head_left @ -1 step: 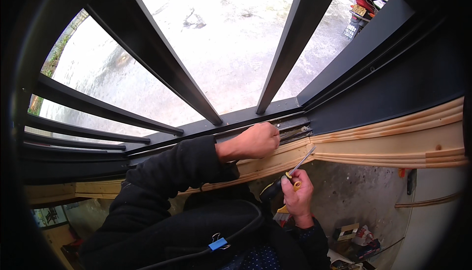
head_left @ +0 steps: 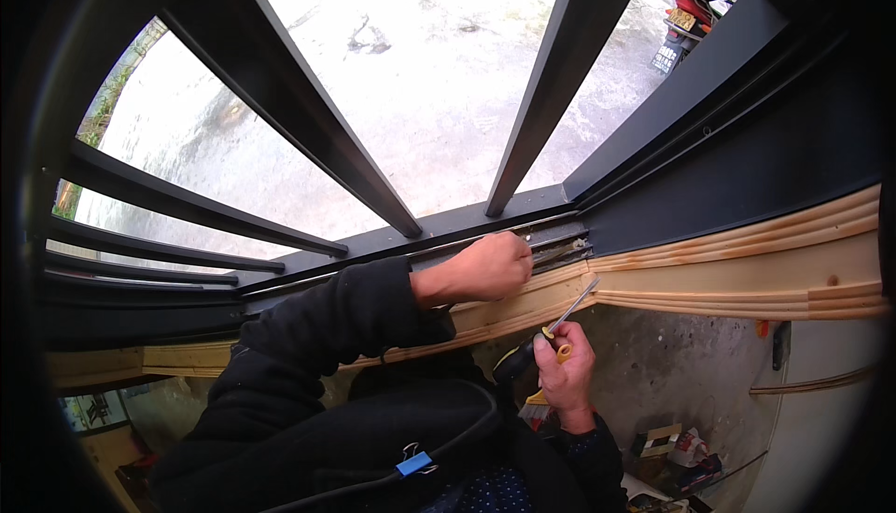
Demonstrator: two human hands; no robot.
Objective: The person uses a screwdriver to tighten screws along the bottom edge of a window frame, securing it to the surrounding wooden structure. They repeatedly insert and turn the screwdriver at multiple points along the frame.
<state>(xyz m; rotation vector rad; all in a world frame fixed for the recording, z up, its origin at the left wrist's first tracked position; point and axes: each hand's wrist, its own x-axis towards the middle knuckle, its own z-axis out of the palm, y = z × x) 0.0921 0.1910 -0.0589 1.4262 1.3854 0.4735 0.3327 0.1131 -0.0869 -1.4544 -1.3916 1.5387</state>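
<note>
A screwdriver is pointing toward the corner of a barred window's wooden sill.
From where I am standing, the right hand (head_left: 566, 378) is gripping the screwdriver (head_left: 573, 308), its fingers closing around the dark handle while a yellow-handled tool (head_left: 564, 352) is showing beside them; its kind I cannot tell. The tip is ending over the wooden sill (head_left: 709, 270), near the joint; contact is not showing clearly. The left hand (head_left: 485, 268) is curling at the dark window track (head_left: 560, 232); its fingertips are hidden, so I cannot tell whether they are pinching anything. Neither hand is visibly shifting from the preceding view, so the work is apparently pausing, or advancing only slightly.
</note>
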